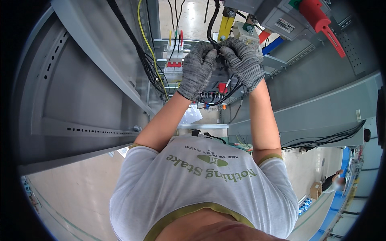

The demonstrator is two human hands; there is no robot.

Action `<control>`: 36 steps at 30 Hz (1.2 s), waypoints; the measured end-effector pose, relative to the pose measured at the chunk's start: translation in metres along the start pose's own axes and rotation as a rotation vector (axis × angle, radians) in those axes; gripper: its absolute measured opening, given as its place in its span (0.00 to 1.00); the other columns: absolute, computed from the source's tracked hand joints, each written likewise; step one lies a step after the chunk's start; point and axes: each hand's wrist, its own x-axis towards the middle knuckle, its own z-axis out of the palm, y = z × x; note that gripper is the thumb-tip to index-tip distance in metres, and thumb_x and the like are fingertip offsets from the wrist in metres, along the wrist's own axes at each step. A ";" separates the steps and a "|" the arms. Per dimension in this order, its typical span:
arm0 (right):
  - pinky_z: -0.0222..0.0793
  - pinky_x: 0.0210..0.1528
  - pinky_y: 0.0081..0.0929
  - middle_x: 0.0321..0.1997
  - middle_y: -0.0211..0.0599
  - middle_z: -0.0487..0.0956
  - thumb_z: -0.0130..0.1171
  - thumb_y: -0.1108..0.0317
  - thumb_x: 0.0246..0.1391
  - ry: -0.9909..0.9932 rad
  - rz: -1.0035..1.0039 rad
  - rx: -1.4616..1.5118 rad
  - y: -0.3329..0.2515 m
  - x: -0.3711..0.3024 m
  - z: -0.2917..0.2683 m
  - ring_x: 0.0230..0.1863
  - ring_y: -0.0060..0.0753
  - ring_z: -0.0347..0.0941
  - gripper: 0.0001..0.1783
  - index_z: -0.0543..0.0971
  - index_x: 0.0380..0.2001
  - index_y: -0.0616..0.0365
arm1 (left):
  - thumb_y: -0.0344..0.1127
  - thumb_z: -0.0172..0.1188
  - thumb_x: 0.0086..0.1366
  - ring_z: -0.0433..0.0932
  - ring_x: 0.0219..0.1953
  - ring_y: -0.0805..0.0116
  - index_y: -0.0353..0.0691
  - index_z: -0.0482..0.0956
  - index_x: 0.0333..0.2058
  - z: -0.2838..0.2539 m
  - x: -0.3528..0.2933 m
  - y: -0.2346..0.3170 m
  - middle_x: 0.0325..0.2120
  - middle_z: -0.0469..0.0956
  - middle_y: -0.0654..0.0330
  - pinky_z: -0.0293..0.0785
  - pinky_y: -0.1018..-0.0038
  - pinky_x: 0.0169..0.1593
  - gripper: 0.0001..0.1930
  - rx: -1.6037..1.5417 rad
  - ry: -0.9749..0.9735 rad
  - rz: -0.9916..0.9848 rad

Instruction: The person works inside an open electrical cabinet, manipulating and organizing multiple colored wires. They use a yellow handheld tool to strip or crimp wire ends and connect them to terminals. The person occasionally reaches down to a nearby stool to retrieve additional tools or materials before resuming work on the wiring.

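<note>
My left hand (196, 72) and my right hand (244, 64), both in grey knit gloves, meet inside a metal electrical cabinet. Their fingers close around a black cable bundle (210, 29) that comes down from above. The exact spot between the fingertips is partly hidden by the gloves. Just beyond my right fingers stands a yellow busbar (226, 29) with bolts on it. A circuit breaker (174, 67) with red toggles sits to the left of my left hand. Below the hands, thin black wires (231, 94) run near a terminal block (211, 95).
A grey switch unit (281, 19) with a red handle (321, 25) juts in at upper right, beside a blue bar (273, 45). Cabinet frame posts (94, 52) flank my left arm. A yellow-green wire (149, 46) and black cables hang left. Another person (333, 182) is far right.
</note>
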 end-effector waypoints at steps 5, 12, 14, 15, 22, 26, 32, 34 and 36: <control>0.68 0.35 0.29 0.26 0.44 0.77 0.56 0.65 0.54 -0.068 0.149 0.203 0.003 0.005 -0.001 0.29 0.36 0.72 0.11 0.77 0.33 0.65 | 0.30 0.60 0.61 0.74 0.29 0.73 0.34 0.76 0.33 0.002 0.001 0.002 0.26 0.77 0.59 0.72 0.75 0.37 0.05 -0.140 0.029 -0.057; 0.69 0.35 0.33 0.27 0.45 0.78 0.56 0.65 0.54 -0.053 0.078 0.051 0.002 0.006 0.003 0.30 0.39 0.74 0.12 0.76 0.33 0.65 | 0.30 0.61 0.60 0.75 0.31 0.73 0.34 0.77 0.34 0.002 0.002 -0.001 0.27 0.78 0.59 0.72 0.75 0.40 0.06 -0.017 0.049 0.022; 0.69 0.35 0.35 0.27 0.46 0.78 0.57 0.65 0.54 -0.076 0.036 0.032 0.006 0.007 0.001 0.30 0.42 0.74 0.12 0.76 0.34 0.64 | 0.29 0.60 0.60 0.74 0.31 0.76 0.34 0.77 0.35 0.002 0.000 0.002 0.27 0.77 0.61 0.72 0.78 0.39 0.06 -0.025 0.047 0.021; 0.69 0.35 0.36 0.27 0.47 0.78 0.57 0.65 0.54 -0.069 0.016 0.003 0.006 0.007 0.001 0.31 0.44 0.75 0.11 0.75 0.33 0.64 | 0.28 0.60 0.61 0.74 0.30 0.78 0.34 0.76 0.36 0.001 -0.002 0.004 0.27 0.77 0.63 0.71 0.80 0.37 0.06 -0.058 0.032 -0.010; 0.70 0.36 0.39 0.28 0.49 0.78 0.56 0.68 0.53 0.037 -0.191 -0.236 0.003 0.003 0.002 0.33 0.53 0.75 0.08 0.74 0.32 0.62 | 0.33 0.55 0.66 0.77 0.31 0.77 0.35 0.75 0.43 -0.015 -0.001 0.021 0.35 0.78 0.60 0.73 0.82 0.35 0.10 -0.434 -0.141 -0.353; 0.70 0.35 0.39 0.27 0.48 0.78 0.57 0.68 0.52 -0.002 -0.179 -0.125 0.008 0.004 -0.002 0.32 0.52 0.75 0.08 0.74 0.32 0.62 | 0.33 0.52 0.66 0.79 0.37 0.70 0.35 0.71 0.48 -0.019 0.007 0.017 0.40 0.77 0.56 0.76 0.77 0.39 0.13 -0.684 -0.335 -0.348; 0.70 0.33 0.34 0.27 0.44 0.78 0.58 0.68 0.52 -0.044 -0.072 -0.031 0.007 0.005 -0.005 0.29 0.45 0.76 0.08 0.75 0.32 0.63 | 0.28 0.55 0.63 0.73 0.48 0.70 0.39 0.67 0.56 -0.037 0.036 0.001 0.45 0.75 0.59 0.70 0.76 0.53 0.22 -0.547 -0.523 -0.293; 0.71 0.34 0.33 0.27 0.43 0.78 0.58 0.67 0.54 -0.078 -0.026 0.077 0.009 0.007 -0.005 0.29 0.43 0.76 0.09 0.75 0.32 0.63 | 0.28 0.56 0.63 0.73 0.47 0.72 0.39 0.69 0.54 -0.043 0.043 -0.001 0.44 0.75 0.60 0.70 0.76 0.52 0.19 -0.259 -0.574 -0.204; 0.71 0.35 0.32 0.28 0.41 0.79 0.57 0.66 0.55 -0.131 0.022 0.128 0.009 0.007 -0.008 0.30 0.40 0.76 0.10 0.75 0.33 0.64 | 0.30 0.57 0.63 0.73 0.45 0.74 0.38 0.72 0.51 -0.046 0.047 0.009 0.41 0.76 0.61 0.70 0.77 0.50 0.16 -0.066 -0.599 -0.129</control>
